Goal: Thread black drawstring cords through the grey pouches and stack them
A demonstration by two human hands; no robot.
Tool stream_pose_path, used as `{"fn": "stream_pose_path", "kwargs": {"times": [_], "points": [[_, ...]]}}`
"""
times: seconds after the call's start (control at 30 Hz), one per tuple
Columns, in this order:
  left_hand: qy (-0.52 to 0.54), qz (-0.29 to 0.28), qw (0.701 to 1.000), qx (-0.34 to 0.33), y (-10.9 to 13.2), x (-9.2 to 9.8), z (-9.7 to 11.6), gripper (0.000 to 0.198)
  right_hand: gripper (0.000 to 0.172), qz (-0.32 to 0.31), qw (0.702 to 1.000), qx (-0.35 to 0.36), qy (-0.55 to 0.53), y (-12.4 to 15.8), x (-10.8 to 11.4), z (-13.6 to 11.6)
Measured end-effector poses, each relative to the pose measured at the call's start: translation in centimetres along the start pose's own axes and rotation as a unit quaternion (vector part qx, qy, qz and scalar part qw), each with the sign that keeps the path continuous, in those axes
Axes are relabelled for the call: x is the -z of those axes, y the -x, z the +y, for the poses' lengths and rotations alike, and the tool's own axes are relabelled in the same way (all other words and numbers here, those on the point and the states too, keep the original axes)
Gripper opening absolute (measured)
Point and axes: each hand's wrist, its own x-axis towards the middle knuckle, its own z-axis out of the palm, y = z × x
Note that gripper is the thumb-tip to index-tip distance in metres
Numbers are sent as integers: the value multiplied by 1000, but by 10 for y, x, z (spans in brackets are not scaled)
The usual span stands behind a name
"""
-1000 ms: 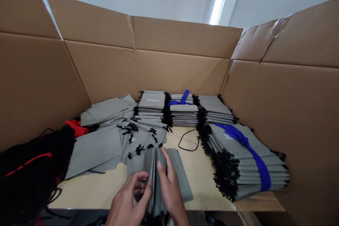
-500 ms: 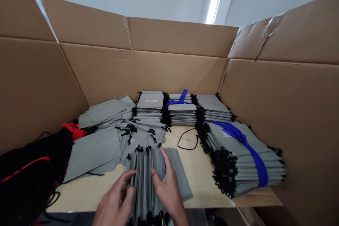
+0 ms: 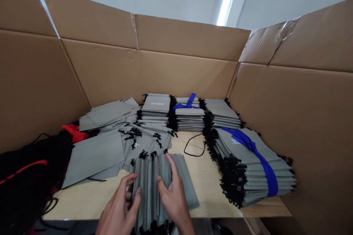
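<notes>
A bunch of grey drawstring pouches [image 3: 148, 194] stands on edge at the table's front, with black cord ends at its top and bottom. My left hand [image 3: 119, 207] grips the bunch from the left, thumb and fingers bent against the outer pouches. From the right, my right hand [image 3: 174, 196] holds it, forefinger stretched up to the top corner and thumb pressed on the pouches. Another grey pouch [image 3: 187, 183] lies flat beside my right hand. Behind the bunch, loose pouches [image 3: 96, 152] are spread over the table, some with their black cords showing.
Neat pouch stacks line the back, one marked INTEX [image 3: 157, 103]. A large bundle [image 3: 256, 161] tied with blue ribbon [image 3: 266, 165] sits at right. A black cord loop [image 3: 194, 154] lies mid-table. Black and red cloth [image 3: 30, 176] is at left. Cardboard walls [image 3: 187, 40] surround the table.
My left thumb has shifted slightly upward along the bunch's left side. My right hand keeps nearly the same hold, and the view has tilted a little.
</notes>
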Motion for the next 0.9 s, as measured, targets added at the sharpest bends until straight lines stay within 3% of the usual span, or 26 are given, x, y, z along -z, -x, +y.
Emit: {"fn": "stream_pose_path", "kwargs": {"times": [0.17,0.23,0.47,0.63,0.9], "points": [[-79,84,985,-124,1,-5,-6,39,71,5,1000,10,0,0,0,4],[-90,92,978,-166,4,-10,-6,35,70,7,1000,17,0,0,0,6],[-15,-40,994,-100,19,-30,10,43,69,14,1000,20,-14,-3,0,7],[-1,-30,997,-72,21,-37,13,48,70,12,1000,15,-15,-3,1,8],[18,-17,988,-152,25,-44,12,39,66,11,1000,21,-1,-2,3,7]]}}
